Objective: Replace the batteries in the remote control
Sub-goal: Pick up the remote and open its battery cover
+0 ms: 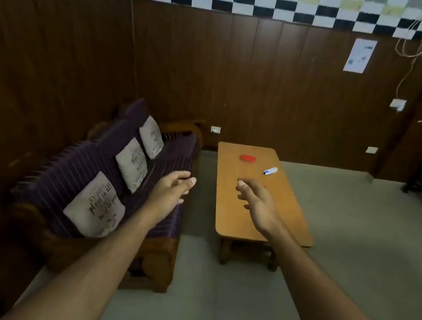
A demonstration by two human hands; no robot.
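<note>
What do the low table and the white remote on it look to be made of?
The table looks like wood or wood laminate: orange-brown, smooth, with a slight sheen and rounded corners. The white remote is probably plastic, smooth white with a blue end; it is too small to be sure.

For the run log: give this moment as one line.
left hand open, empty | right hand open, empty | remote, red pack on table, untouched

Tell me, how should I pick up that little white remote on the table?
Probably pinch the white remote across its long sides near the middle, coming down from above. It lies flat on the wooden table, slim and angled, with clear space around it. The right hand, open and empty, looks closer than the left hand.
</note>
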